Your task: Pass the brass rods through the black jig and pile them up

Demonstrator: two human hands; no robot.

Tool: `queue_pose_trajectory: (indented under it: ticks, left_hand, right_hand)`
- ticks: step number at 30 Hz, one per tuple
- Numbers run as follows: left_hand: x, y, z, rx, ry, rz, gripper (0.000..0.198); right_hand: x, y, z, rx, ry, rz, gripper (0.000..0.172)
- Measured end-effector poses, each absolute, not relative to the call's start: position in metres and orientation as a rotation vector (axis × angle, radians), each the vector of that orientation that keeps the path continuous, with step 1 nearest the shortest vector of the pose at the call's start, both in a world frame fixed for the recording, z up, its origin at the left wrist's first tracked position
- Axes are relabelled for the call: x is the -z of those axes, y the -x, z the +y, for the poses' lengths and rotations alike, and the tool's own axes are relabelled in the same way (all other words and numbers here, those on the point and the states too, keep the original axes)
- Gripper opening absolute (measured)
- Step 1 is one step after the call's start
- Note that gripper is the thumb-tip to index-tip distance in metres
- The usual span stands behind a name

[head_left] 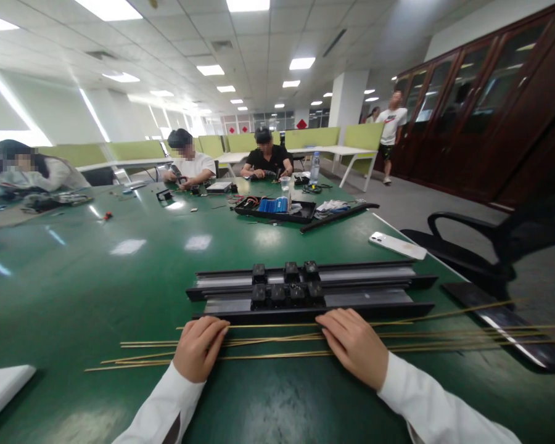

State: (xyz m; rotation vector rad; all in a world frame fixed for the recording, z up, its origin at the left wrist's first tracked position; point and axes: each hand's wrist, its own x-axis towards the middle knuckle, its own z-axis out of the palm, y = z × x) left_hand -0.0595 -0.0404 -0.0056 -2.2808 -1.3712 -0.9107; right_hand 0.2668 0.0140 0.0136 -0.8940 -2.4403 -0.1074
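Several thin brass rods (pixel 277 355) lie lengthwise across the green table, crossing one another in places. My left hand (pixel 200 346) is closed on the rod nearest the rails, at their left end, fingertips pinched together. Further right, my right hand (pixel 354 346) pinches the same rod, its palm over the other rods. Just beyond my fingers sit two long black rails (pixel 370 308) with silvery channels, parallel to each other. Small black blocks (pixel 296 296) stand in two rows at the middle of the rails.
A white phone (pixel 398 245) lies at the right edge, a dark glossy object (pixel 513 333) nearer. Further back are a black tray (pixel 305 213) with blue parts, a bottle (pixel 314 168) and seated people. A black chair (pixel 481 246) stands right.
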Motion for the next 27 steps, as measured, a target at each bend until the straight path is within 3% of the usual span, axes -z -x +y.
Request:
queue_pose_trajectory:
  ticks: [9,27]
  left_hand:
    - [0.017,0.043,-0.042,0.946,2.39,-1.619,0.019]
    - [0.016,0.043,-0.039,1.021,2.355,-1.678,0.02]
  right_hand:
    - [-0.007,-0.282,0.028,-0.004,0.842,-2.429,0.024]
    - [-0.004,-0.284,0.028,-0.107,0.827,-2.451,0.024]
